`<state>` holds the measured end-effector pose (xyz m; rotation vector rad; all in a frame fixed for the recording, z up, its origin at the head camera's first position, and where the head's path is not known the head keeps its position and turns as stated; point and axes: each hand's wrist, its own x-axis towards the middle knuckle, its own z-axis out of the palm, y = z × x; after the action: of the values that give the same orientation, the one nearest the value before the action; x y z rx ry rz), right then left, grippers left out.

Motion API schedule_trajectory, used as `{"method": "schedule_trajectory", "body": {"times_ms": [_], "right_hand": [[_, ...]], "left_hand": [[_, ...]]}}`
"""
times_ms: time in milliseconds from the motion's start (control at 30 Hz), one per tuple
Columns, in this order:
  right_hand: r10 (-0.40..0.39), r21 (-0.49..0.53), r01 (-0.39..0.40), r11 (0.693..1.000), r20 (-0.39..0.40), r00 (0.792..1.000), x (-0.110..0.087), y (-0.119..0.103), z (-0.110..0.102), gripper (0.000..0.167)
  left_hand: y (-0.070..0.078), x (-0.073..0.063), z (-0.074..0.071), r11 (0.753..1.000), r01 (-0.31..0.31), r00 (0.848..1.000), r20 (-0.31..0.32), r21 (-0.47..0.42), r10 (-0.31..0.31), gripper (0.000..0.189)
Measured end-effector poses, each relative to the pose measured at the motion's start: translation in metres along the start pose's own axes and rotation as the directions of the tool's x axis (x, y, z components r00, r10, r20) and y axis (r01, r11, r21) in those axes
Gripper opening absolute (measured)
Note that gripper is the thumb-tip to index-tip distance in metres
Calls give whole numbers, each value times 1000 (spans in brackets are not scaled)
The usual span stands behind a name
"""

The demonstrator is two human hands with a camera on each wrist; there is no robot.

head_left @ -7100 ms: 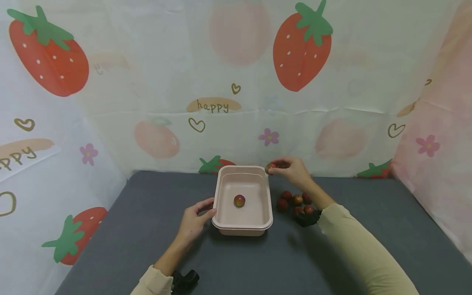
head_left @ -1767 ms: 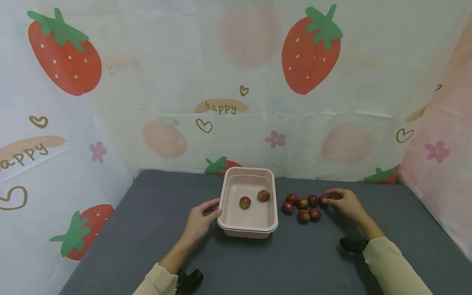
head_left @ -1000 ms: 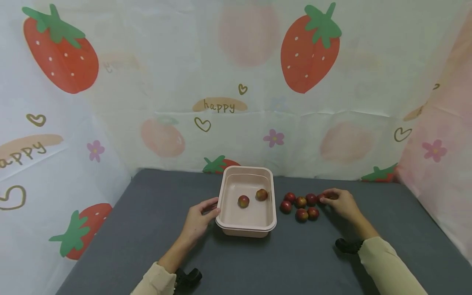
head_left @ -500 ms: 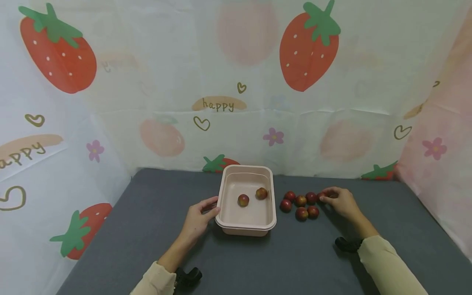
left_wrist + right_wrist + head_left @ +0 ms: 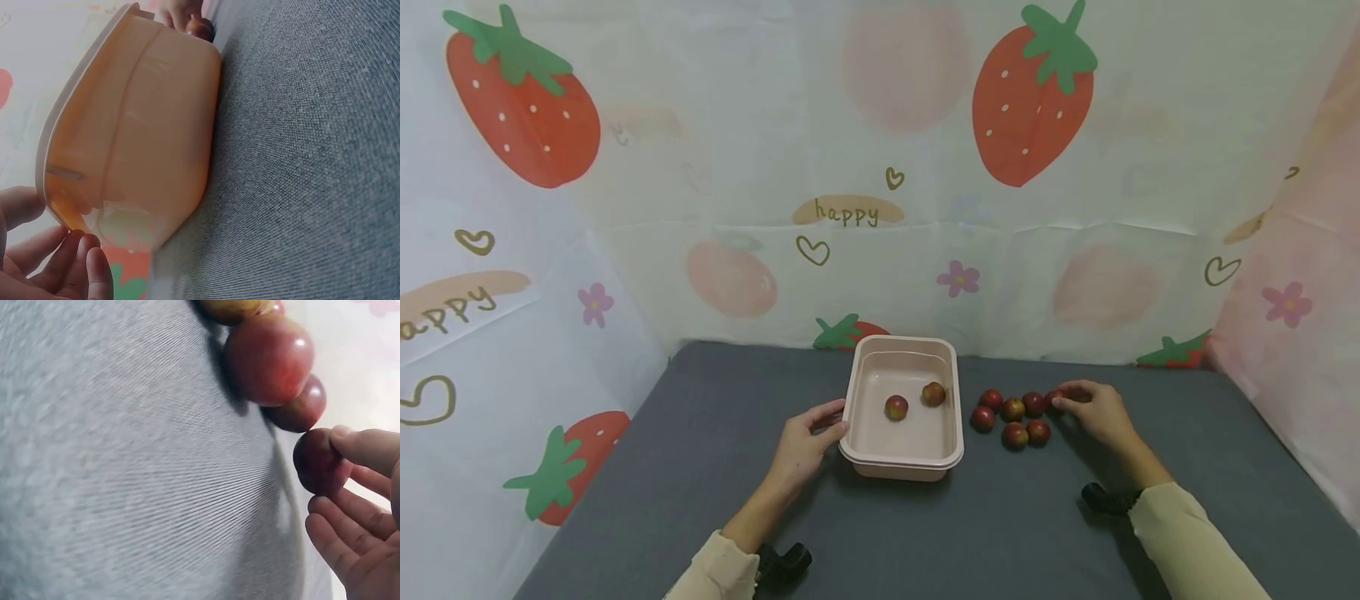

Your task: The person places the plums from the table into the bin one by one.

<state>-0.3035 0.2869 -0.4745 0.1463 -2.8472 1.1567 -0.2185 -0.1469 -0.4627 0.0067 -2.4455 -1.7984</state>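
Observation:
A pale pink plastic container (image 5: 865, 446) stands on the table with two reddish plums inside, one near the middle (image 5: 896, 407) and one by the right wall (image 5: 933, 394). At its left rim my left hand (image 5: 801, 442) grips the edge, thumb on the near side; the left wrist view shows the fingers (image 5: 59, 259) at the rim. My right hand (image 5: 1101, 412) pinches a dark red plum (image 5: 322, 461) between thumb and fingers, at the right end of a group of several plums (image 5: 1015, 436). Whether this plum touches the table cannot be told.
Dark grey cloth covers the table (image 5: 925, 542). A white curtain (image 5: 880, 283) printed with strawberries and hearts hangs behind and at both sides. Black wrist devices (image 5: 1108, 498) sit below each hand.
Seven seconds ago the right hand held a plum by the container's back right corner, with one plum inside. Now two lie inside, and the right hand pinches another farther right. Little moved this last second.

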Motion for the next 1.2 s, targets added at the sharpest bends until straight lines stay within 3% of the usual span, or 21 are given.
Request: {"method": "schedule_trajectory", "body": {"times_ms": [433, 1200], "right_hand": [[-27, 33, 28, 999, -12, 1000, -1, -25, -12, 50], [-183, 100, 184, 978, -12, 983, -2, -79, -20, 48]], "left_hand": [[-1, 2, 1, 1000, 12, 1000, 0, 2, -12, 38], [2, -1, 0, 999, 12, 1000, 5, -30, -12, 39]]}}
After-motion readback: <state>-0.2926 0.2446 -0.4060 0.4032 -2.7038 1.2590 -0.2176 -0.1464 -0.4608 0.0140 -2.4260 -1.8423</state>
